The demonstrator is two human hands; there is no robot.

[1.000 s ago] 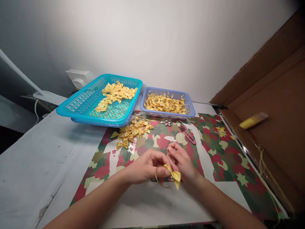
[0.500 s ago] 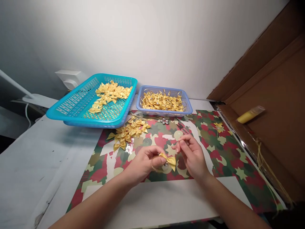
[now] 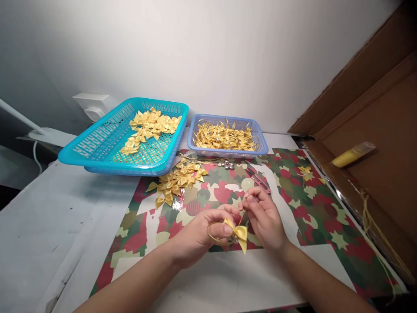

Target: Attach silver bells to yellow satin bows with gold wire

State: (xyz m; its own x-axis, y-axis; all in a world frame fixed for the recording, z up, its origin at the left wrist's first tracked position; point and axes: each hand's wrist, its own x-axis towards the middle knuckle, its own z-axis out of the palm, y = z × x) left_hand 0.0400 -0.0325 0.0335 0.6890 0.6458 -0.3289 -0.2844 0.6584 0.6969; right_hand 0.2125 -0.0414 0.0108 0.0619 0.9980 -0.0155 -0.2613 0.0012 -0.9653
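Note:
Between the thumb and fingers of my left hand (image 3: 211,226) is a yellow satin ribbon bow (image 3: 240,234), its tails pointing right and down. A loop of thin gold cord (image 3: 216,239) hangs from it around my thumb, and a small shiny bit, perhaps a bell, shows beneath the knot. My right hand (image 3: 265,217) is just to the right, thumb and fingertips pinched on the end of a thin cord (image 3: 241,217) that runs up from the bow. Several loose yellow bows (image 3: 180,178) lie on the patterned sheet beyond my left hand.
A turquoise basket (image 3: 97,163) with bows stands at the left. Behind is a blue-purple basket (image 3: 228,153) of corded bows. Pink-handled snips (image 3: 259,178) and a silver clip-like piece (image 3: 228,165) lie on the sheet. Cardboard (image 3: 374,108) borders the right, with a yellow-filled tube (image 3: 353,155).
The bow in my left hand has moved slightly right and down, and its cord loop shows more openly. My right hand stays pinched, slightly lower, with cord now visible between the hands.

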